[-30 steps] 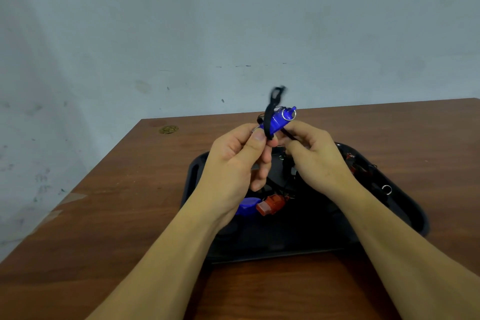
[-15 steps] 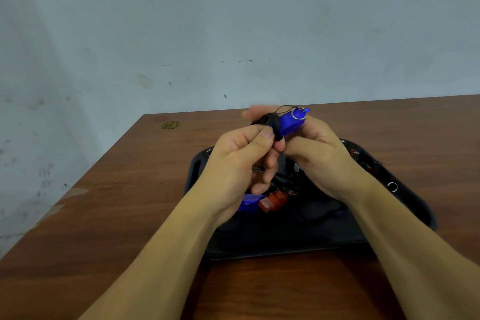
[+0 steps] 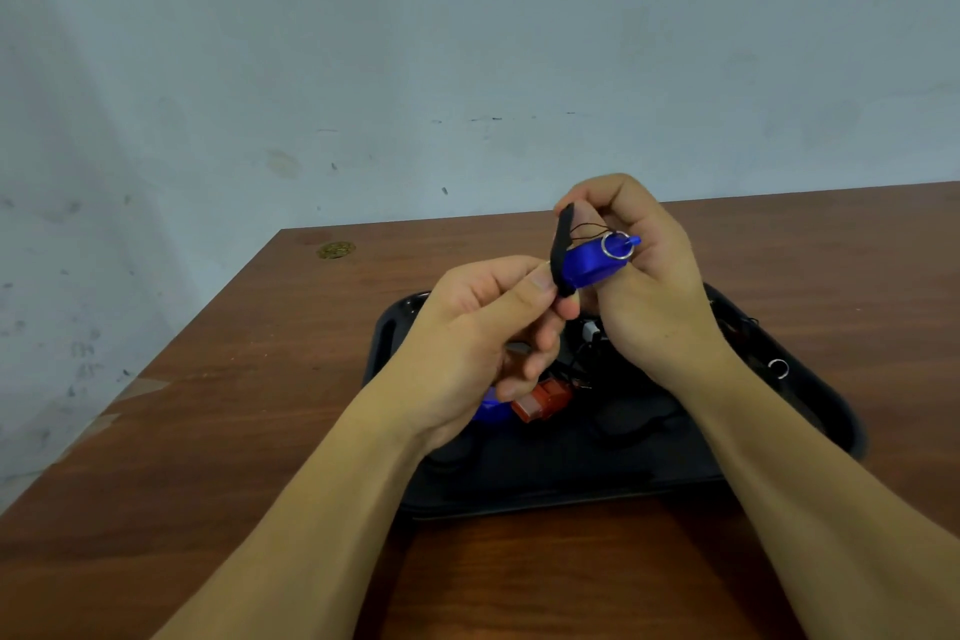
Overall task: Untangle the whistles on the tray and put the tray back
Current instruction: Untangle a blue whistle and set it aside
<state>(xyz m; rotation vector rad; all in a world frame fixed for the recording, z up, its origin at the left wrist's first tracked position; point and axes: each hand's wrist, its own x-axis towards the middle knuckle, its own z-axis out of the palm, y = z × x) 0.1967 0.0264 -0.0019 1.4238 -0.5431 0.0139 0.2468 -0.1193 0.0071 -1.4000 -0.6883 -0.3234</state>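
Head view looks down on both hands raised above a black tray [image 3: 810, 379] that sits on a brown table [image 3: 260, 405]. The right hand [image 3: 649, 286] grasps a blue whistle [image 3: 589, 265], its fingers curled round the body, with a silver split ring [image 3: 616, 244] showing at the far end. The left hand [image 3: 483, 327] pinches a black lanyard strap [image 3: 560, 250] between thumb and forefinger, just where the strap crosses the near end of the whistle. Thin black cord [image 3: 587, 227] runs from the strap's upper part toward the ring.

Below the hands, still on the tray, lie a red whistle [image 3: 540, 400], part of a second blue whistle [image 3: 488, 412], a loose ring [image 3: 777, 368] near the right rim and a dark knot of cords, much of it hidden by the wrists.

The step in hand appears to be freeing this one whistle's strap from the rest. It would go best with the right grip keeping the whistle steady while the left hand feeds the strap along its own length, following the thin cord back to the ring instead of tugging. A hard pull would likely tighten whatever knot hangs below. Slack should be kept in the cord, and the loop opened wide enough for the whistle to pass through. Most of the task seems still ahead.
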